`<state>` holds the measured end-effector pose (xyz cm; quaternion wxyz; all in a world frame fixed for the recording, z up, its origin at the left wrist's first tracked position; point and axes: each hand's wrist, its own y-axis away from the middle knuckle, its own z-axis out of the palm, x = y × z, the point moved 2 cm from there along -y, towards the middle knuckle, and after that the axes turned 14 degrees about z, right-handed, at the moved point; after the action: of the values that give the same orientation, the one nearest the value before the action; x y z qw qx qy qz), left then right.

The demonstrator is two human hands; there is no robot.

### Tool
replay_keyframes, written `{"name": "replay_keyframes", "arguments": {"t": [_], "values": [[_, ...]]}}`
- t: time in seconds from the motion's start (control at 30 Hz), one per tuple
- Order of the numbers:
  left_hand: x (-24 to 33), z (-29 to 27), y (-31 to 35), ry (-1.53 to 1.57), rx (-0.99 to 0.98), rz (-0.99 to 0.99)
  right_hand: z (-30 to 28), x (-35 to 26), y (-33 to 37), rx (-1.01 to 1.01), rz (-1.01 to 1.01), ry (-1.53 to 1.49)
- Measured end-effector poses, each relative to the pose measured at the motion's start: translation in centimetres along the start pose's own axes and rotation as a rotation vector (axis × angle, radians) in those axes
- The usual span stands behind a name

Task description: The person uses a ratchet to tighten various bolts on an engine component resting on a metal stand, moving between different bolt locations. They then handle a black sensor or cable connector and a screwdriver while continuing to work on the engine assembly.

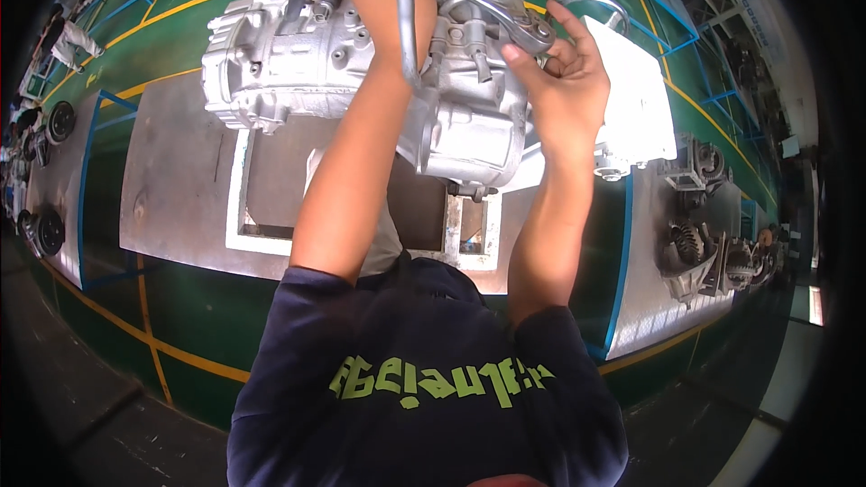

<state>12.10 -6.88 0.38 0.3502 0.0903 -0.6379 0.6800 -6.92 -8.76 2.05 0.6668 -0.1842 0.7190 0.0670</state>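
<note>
A large silver cast-metal gearbox or engine housing (307, 63) fills the upper middle of the head view. My left hand (383, 4) reaches over it, behind an upright metal pipe (406, 32). Its fingers are hidden by the pipe and the top of the picture. From beside that hand, a ratchet wrench (487, 5) slants down to the right, its round head over the right part of the housing. My right hand (570, 81) holds the round head, thumb against its near side and some fingers curled behind it. The index finger points up.
The housing rests above a metal bench (180, 171) with a white frame (236, 198). A bright white panel (636, 90) stands right of my right hand. Gear parts (690, 248) lie on a side table at right. Blue rails (713, 81) and yellow lines mark the green floor.
</note>
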Motion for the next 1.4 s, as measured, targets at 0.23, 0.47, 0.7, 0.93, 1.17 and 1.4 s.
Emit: {"name": "replay_keyframes", "arguments": {"t": [0.23,0.47,0.7,0.93,1.17,1.4], "values": [[0.4,0.2,-0.5,-0.020,-0.013,-0.162,-1.4,-0.7,0.1,-0.128,0.026,-0.037],[4.6,-0.7,-1.2,0.274,0.083,-0.209,-1.2,0.2,-0.5,0.103,-0.086,0.112],[-0.4,2.1,-3.2,0.516,-0.112,-0.231,-1.9,-1.4,0.2,-0.221,-0.090,0.137],[0.1,0.8,-2.6,0.351,0.009,-0.323,-1.8,0.1,-0.6,0.024,-0.166,0.210],[1.7,-0.2,-2.2,0.541,0.091,-0.260,-1.2,-0.5,0.2,-0.189,-0.032,0.033],[2.0,-0.7,-1.9,0.532,0.105,-0.263,-0.9,0.2,0.0,-0.022,-0.112,0.106]]}}
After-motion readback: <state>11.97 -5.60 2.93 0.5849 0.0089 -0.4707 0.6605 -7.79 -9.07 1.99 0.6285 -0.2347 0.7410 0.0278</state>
